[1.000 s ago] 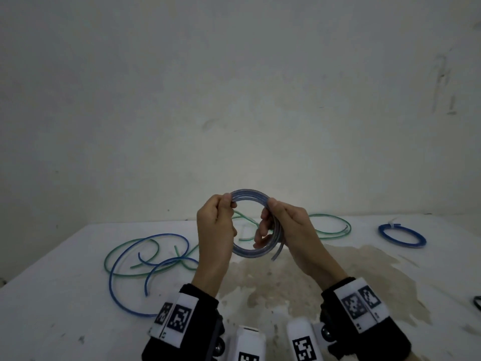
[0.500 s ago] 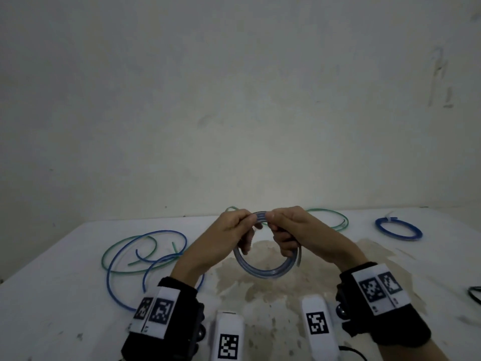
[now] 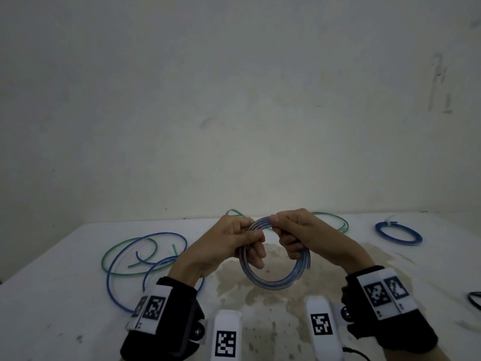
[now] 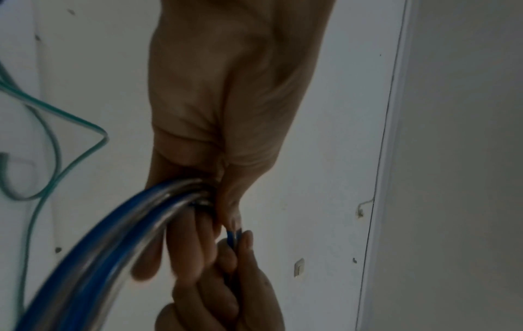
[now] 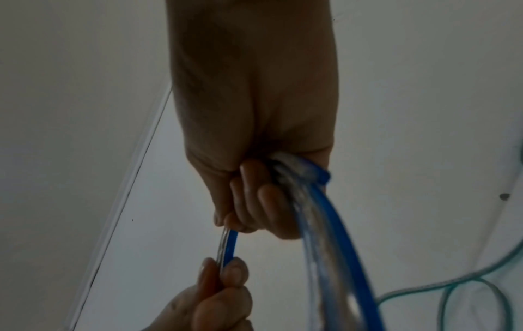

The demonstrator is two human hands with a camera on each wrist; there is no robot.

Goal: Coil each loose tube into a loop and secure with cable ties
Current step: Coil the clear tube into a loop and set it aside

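At frame centre, our left hand [image 3: 229, 243] and right hand [image 3: 302, 235] each held a closed grip on the glossy, round blue-clear coil [image 3: 273, 280].

The left hand [image 4: 226, 107] grips a bundle of coiled blue-and-clear plastic tubing [image 4: 118, 241], fingers curled round the strands. The right hand [image 4: 226, 297] pinches the same tubing just beyond the left fingertips. A loose thin green tube [image 4: 56, 143] lies on the white bench [image 4: 325, 156].
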